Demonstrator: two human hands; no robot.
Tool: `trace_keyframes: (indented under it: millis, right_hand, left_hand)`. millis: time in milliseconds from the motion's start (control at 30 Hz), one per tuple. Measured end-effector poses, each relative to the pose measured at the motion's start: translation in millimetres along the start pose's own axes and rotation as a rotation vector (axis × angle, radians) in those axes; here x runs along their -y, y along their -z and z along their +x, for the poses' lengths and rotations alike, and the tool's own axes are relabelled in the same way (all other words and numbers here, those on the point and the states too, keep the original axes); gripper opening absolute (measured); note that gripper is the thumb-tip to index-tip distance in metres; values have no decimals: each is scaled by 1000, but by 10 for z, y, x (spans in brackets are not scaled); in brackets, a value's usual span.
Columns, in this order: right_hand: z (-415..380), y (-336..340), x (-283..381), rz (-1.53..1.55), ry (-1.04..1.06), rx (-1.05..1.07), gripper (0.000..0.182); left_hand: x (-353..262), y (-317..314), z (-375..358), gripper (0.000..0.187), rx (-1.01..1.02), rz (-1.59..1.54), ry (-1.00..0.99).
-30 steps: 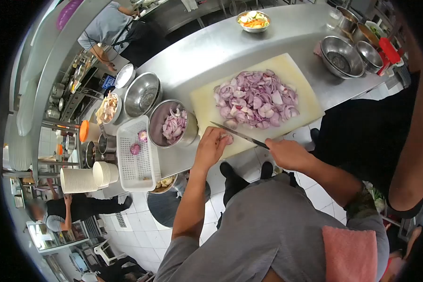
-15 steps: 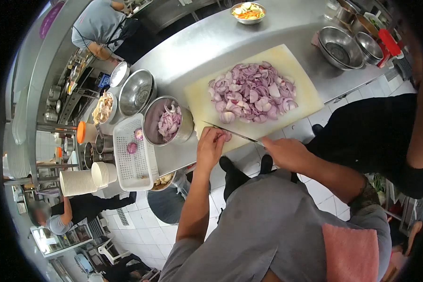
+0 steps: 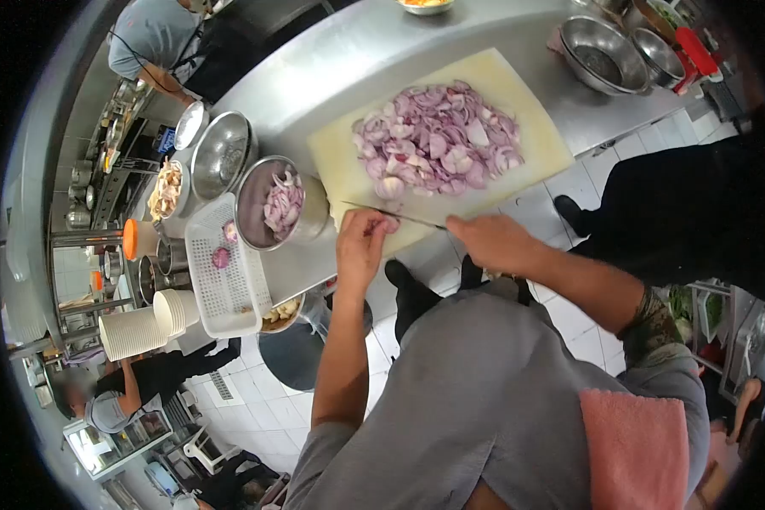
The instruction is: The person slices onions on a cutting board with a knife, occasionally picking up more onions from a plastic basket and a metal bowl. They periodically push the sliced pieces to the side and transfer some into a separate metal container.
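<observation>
My right hand (image 3: 495,242) grips the handle of a knife (image 3: 399,216), whose blade points left across the near edge of the cutting board (image 3: 518,95). Beside the blade, the bent fingers of my left hand (image 3: 359,248) hold a small piece of purple onion (image 3: 391,224) against the board. Beyond the knife lies a wide heap of sliced purple onion (image 3: 438,140). Left of the board stands a deep metal pot (image 3: 248,200) with more onion slices inside.
A white perforated basket (image 3: 221,285) holds onions at the left. Metal bowls (image 3: 221,153) stand behind it, and others (image 3: 603,55) at the upper right. A person in black (image 3: 680,212) stands close on my right. Another person (image 3: 157,42) is at the upper left.
The view has shifted, so the board, pot and basket sit a little higher and further left. Both hands keep their holds on the knife and the onion piece.
</observation>
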State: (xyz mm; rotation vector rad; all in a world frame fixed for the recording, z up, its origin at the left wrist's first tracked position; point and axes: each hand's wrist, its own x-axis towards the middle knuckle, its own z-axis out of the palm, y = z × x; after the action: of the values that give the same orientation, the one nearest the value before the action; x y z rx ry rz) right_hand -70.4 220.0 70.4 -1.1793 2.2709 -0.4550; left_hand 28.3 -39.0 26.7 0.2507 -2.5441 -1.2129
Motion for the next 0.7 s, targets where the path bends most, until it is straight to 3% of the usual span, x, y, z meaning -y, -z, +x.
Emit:
trace_keyframes:
  millis: [100, 267, 500, 700]
  right_hand:
    - [-137, 287, 118, -28, -34, 48, 26]
    - [-122, -84, -6, 17, -53, 2, 26]
    - [-341, 89, 128, 39, 5, -63, 29]
    - [-47, -123, 23, 57, -45, -2, 32]
  left_hand:
    - [-16, 7, -17, 11, -9, -36, -4]
    - [-32, -6, -43, 12, -31, -98, -12]
    - [-30, 20, -55, 8, -16, -14, 12]
    - [-21, -9, -22, 10, -31, -6, -8]
